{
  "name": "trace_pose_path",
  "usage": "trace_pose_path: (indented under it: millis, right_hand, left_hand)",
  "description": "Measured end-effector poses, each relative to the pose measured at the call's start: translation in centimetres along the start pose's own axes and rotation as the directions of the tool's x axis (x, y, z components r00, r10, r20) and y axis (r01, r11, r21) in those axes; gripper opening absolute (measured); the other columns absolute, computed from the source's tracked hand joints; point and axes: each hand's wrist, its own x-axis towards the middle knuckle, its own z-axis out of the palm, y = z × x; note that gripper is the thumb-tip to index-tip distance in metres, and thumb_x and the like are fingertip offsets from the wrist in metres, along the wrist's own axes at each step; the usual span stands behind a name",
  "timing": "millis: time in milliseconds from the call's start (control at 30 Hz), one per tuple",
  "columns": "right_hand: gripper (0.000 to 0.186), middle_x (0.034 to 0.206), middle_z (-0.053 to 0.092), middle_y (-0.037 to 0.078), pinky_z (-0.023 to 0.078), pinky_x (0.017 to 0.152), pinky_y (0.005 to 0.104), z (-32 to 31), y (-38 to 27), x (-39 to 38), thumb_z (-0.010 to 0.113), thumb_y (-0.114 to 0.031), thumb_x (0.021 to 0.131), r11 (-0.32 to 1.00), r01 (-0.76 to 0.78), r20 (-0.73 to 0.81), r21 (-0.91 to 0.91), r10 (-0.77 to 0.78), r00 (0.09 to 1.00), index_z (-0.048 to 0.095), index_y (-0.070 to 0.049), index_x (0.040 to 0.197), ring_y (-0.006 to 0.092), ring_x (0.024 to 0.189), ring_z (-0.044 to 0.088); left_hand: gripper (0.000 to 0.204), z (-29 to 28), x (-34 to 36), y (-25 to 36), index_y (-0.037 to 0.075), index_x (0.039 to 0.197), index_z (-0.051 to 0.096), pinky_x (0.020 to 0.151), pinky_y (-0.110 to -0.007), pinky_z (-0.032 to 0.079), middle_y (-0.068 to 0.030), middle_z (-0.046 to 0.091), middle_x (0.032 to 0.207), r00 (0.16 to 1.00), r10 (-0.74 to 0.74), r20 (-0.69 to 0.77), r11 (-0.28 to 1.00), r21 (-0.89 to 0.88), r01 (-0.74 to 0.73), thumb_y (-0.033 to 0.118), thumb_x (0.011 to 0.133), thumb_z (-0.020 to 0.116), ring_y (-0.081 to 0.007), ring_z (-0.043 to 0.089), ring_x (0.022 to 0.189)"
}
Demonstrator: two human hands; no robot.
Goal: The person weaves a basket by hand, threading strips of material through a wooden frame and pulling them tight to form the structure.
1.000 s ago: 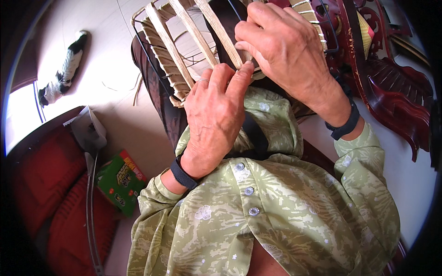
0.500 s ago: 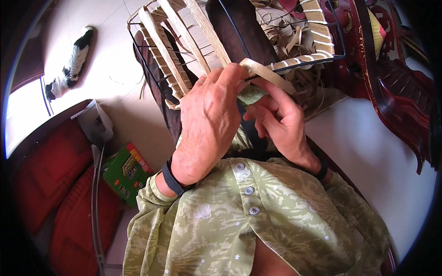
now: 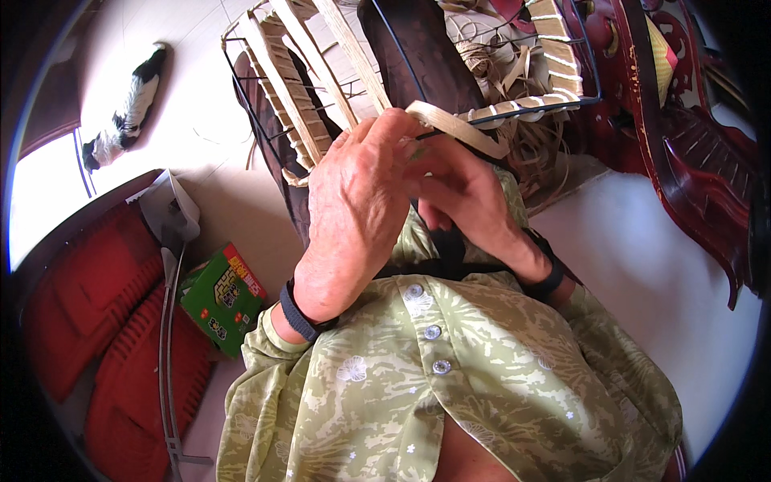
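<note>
A black wire frame [image 3: 502, 115] lies across my lap, partly wrapped in tan woven strips tied with white cord. My left hand [image 3: 353, 205] is closed over its near edge, fingers curled round the rim where long pale strips [image 3: 363, 60] run away from me. A loose flat fibre strip [image 3: 458, 127] loops out from under my left fingertips and bends behind my right hand [image 3: 474, 197]. My right fingers are bent and drawn together right beside the left fingers. Their tips, and the strip's end, are hidden between the hands.
Curled loose strips [image 3: 522, 153] and a twine ball [image 3: 476, 58] lie beyond the frame. Carved dark-red wooden furniture [image 3: 654, 161] stands at right. On the left are a green box [image 3: 222, 297], a red ridged object [image 3: 144, 361], a grey metal stand [image 3: 169, 321] and a black-and-white animal [image 3: 128, 112].
My right hand has moved left and in against my left hand, with its fingers now tucked close. The strip's loop has shifted slightly left. My left hand keeps its hold on the frame.
</note>
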Motion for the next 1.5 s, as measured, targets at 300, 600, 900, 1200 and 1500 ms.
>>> trace_pose_path:
  millis: [300,600,900,1200,1500]
  right_hand:
    - [0.017,0.070,0.066,-0.001,0.042,0.049,0.0212,0.1,-2.6,-1.1,0.064,-0.013,0.100,0.881,0.117,-0.177,-0.459,-0.220,0.959,0.069,0.001,0.092,0.0031,0.053,0.052]
    - [0.015,0.082,0.059,0.006,0.045,0.060,0.0307,-0.3,-4.5,-2.4,0.078,-0.011,0.087,0.529,0.294,-0.011,-0.796,-0.497,0.867,0.069,0.001,0.088,0.0160,0.070,0.059]
    - [0.025,0.081,0.063,0.009,0.047,0.076,0.0364,-0.2,-7.4,-2.4,0.085,-0.014,0.075,0.286,0.566,0.330,-0.773,-0.580,0.745,0.062,-0.004,0.071,0.0285,0.076,0.061]
    - [0.021,0.057,0.057,0.003,0.041,0.051,0.0275,2.1,-10.1,-4.8,0.080,-0.009,0.084,0.652,0.325,-0.033,-0.685,-0.473,0.881,0.066,0.000,0.072,0.0126,0.050,0.050]
    - [0.031,0.084,0.070,0.019,0.054,0.054,0.0285,-1.8,-6.2,-5.7,0.049,-0.016,0.106,0.965,-0.256,-0.164,0.053,0.262,0.951,0.055,0.008,0.125,0.0194,0.058,0.067]
  left_hand:
    - [0.031,0.7,-0.5,-2.0,0.014,0.110,0.068,0.065,-0.041,0.053,-0.0073,0.067,0.087,0.982,0.165,-0.092,0.986,0.010,-0.165,-0.003,0.085,0.062,-0.0317,0.067,0.078]
    - [0.035,1.0,-0.9,-2.8,0.024,0.108,0.073,0.084,-0.039,0.043,-0.0001,0.063,0.107,0.848,0.438,-0.299,0.849,0.448,-0.281,0.006,0.078,0.070,-0.0196,0.062,0.089]
    - [0.032,1.7,-1.4,-1.6,0.013,0.109,0.065,0.097,-0.044,0.034,0.0020,0.064,0.110,0.808,0.541,-0.233,0.767,0.531,-0.360,0.014,0.077,0.067,-0.0167,0.060,0.101]
    - [0.024,1.8,0.4,-1.8,0.012,0.100,0.061,0.088,-0.043,0.042,-0.0024,0.062,0.097,0.776,0.604,-0.181,0.752,0.453,-0.480,0.015,0.077,0.067,-0.0219,0.058,0.092]
    - [0.017,1.5,0.2,-1.0,0.006,0.098,0.064,0.075,-0.038,0.044,-0.0063,0.066,0.090,0.837,0.509,-0.204,0.844,0.313,-0.437,0.001,0.082,0.069,-0.0267,0.060,0.078]
